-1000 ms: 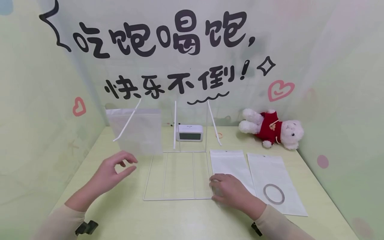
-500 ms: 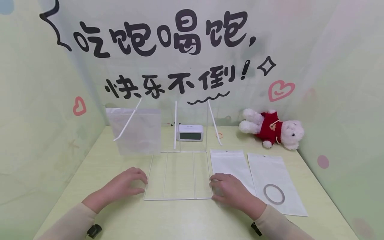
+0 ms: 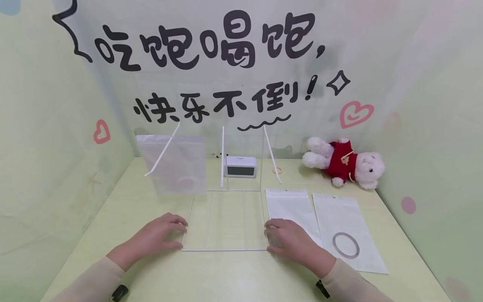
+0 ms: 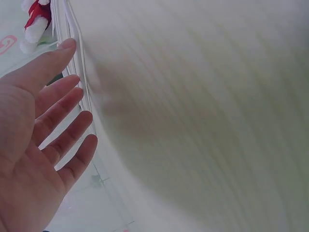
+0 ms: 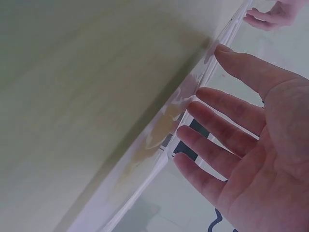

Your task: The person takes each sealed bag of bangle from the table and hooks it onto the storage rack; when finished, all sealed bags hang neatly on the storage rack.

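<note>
A white wire display rack (image 3: pixel 222 250) stands on the table, its flat base toward me and three prongs rising behind. On the left prong hangs a translucent zip bag (image 3: pixel 185 167). My left hand (image 3: pixel 160 235) has its fingertips at the base's left side wire, thumb near the front corner. My right hand (image 3: pixel 288 239) rests at the right side wire, overlapping a white zip bag (image 3: pixel 288 201) lying there. Both wrist views show loosely extended fingers (image 4: pixel 63 130) with tips right at the wires; the right palm (image 5: pixel 285 145) faces the camera, holding nothing.
Right of that bag lies a second white bag (image 3: pixel 336 214) with a grey ring (image 3: pixel 334 241) on it. A white digital clock (image 3: pixel 241 161) stands behind the rack. At the back right lies a plush bear in red (image 3: pixel 343 155). Printed fabric walls (image 3: pixel 434 147) enclose the table.
My left hand has come down and right from beside the hanging bag to the rack's left side wire. The right hand stays at the right side wire.
</note>
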Available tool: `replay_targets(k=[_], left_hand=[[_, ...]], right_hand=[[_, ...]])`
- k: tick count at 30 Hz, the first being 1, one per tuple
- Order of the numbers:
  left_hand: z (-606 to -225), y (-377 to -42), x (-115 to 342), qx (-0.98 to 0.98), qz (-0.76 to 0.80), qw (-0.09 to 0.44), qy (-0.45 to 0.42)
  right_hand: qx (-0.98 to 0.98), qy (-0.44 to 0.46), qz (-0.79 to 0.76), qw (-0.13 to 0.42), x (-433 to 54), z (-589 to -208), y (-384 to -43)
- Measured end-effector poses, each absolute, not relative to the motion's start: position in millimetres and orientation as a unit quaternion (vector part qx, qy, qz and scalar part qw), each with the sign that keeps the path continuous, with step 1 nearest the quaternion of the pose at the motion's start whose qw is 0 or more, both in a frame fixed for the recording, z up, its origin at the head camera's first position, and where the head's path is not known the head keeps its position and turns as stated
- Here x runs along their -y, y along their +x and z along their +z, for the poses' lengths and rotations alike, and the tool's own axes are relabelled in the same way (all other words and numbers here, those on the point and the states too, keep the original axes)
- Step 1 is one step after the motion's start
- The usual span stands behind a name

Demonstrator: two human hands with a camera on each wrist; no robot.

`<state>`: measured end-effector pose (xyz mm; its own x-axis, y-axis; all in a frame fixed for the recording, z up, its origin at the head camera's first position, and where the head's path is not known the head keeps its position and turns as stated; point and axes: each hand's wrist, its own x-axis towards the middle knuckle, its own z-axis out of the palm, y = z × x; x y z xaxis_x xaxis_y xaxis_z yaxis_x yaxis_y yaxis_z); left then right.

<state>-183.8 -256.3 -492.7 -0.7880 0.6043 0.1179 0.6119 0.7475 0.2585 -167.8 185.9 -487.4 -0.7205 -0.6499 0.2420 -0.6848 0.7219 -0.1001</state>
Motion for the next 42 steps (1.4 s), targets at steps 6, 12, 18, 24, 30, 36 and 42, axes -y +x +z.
replay_targets(k=[6, 12, 18, 24, 30, 36, 42], left_hand=[[-493, -183, 257, 0.933, -0.137, 0.026, -0.331], [-492, -183, 257, 0.932, -0.135, 0.035, -0.334], [-493, -183, 258, 0.932, -0.134, 0.036, -0.333], [-493, -183, 258, 0.933, -0.136, 0.037, -0.332], [-493, -184, 257, 0.932, -0.138, 0.035, -0.333], [-491, -183, 257, 0.933, -0.136, 0.035, -0.332], [-490, -182, 256, 0.931, -0.137, 0.041, -0.335]], right_hand=[[0.924, 0.36, 0.096, 0.081, -186, -483, -170], [0.928, 0.349, 0.125, 0.041, -189, -477, -175], [0.939, 0.311, 0.145, 0.024, -202, -473, -188], [0.947, 0.278, 0.155, 0.031, -224, -469, -206], [0.954, 0.248, 0.168, 0.021, -250, -462, -232], [0.951, 0.227, 0.209, 0.023, -277, -450, -260], [0.945, 0.23, 0.234, 0.006, -299, -453, -281]])
